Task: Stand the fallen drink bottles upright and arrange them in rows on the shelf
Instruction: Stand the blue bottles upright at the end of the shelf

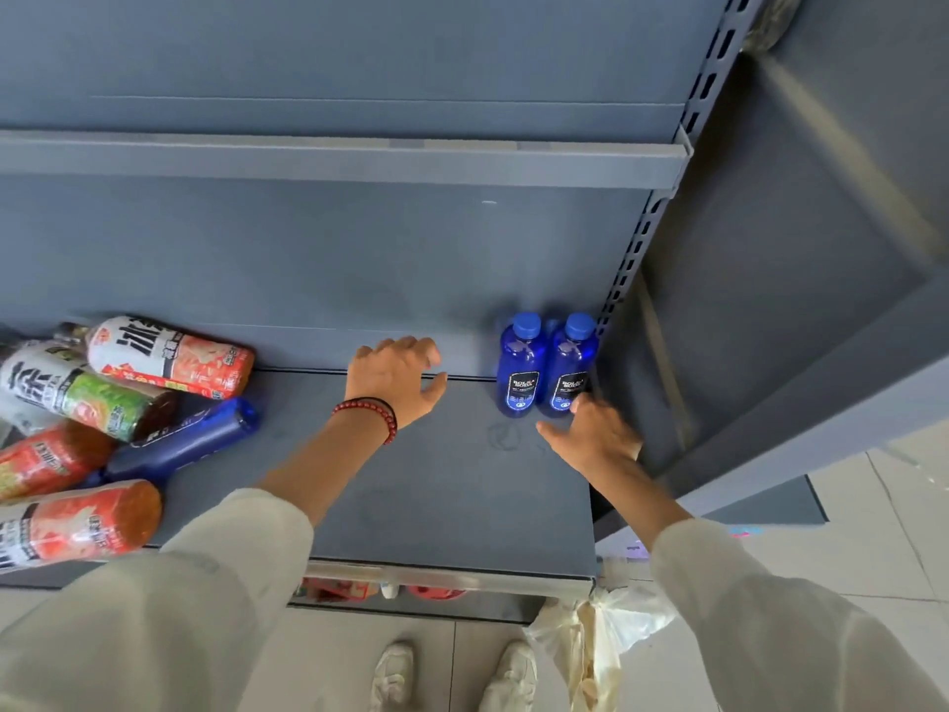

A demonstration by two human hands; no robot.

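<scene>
Here, fallen bottles (102, 418) lie heaped at the left end of the shelf (436, 506), yet to be stood up. The left hand (395, 382) hovers mid-shelf, fingers loosely spread and empty. Two blue bottles (547, 367) stand upright in the back right corner, with the blurred right hand (595, 439) spread just before them, gripping nothing.

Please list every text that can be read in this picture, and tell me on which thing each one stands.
"SODA", below a word like "BOLSA": black labels of the left upright blue bottle and the right upright blue bottle.
"冰": fallen red-and-white bottle at the back.
"茶": fallen green-labelled bottle.
The fallen blue bottle and all small print: too blurred to read.
</scene>
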